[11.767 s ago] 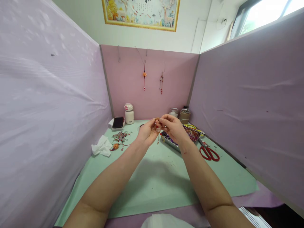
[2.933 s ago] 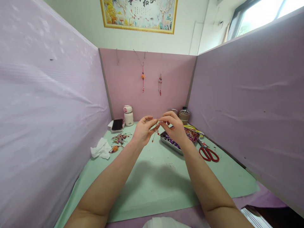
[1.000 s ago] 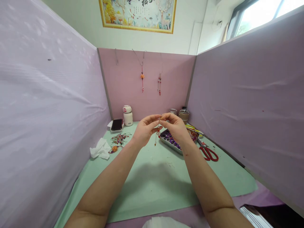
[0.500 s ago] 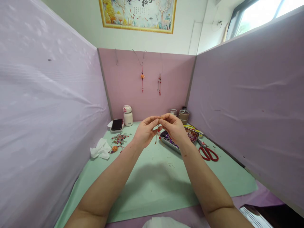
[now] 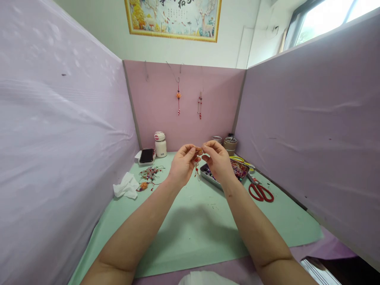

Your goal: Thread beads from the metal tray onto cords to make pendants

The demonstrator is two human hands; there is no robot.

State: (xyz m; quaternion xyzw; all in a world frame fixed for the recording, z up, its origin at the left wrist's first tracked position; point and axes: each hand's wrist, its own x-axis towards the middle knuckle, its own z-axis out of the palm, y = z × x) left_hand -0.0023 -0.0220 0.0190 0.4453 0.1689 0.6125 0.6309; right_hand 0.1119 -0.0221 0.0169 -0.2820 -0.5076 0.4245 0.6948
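Both of my hands are raised above the middle of the table, fingertips close together. My left hand [image 5: 183, 163] is closed in a pinch on the cord of a beaded string [image 5: 196, 167]. Its red and pale beads dangle below the fingers. My right hand [image 5: 218, 159] pinches just beside it, at the cord's end near the left fingertips; the thin part between its fingers is too small to make out fully. Behind and below my right hand lies a metal tray [image 5: 210, 180] of purple beads and reddish threads, partly hidden by that hand and wrist.
Red-handled scissors [image 5: 261, 192] and a yellow-handled tool [image 5: 240, 159] lie right of the tray. On the left are a tissue [image 5: 126, 185], beaded strings [image 5: 151, 173], a phone [image 5: 147, 156] and a white bottle [image 5: 160, 145]. Jars [image 5: 230, 145] stand at the back; beaded pendants [image 5: 178, 96] hang on the partition.
My fingertips have moved slightly apart, the right hand shifting a little to the right. More of the cord at the left fingertips now shows, and the dangling beads have swung slightly.
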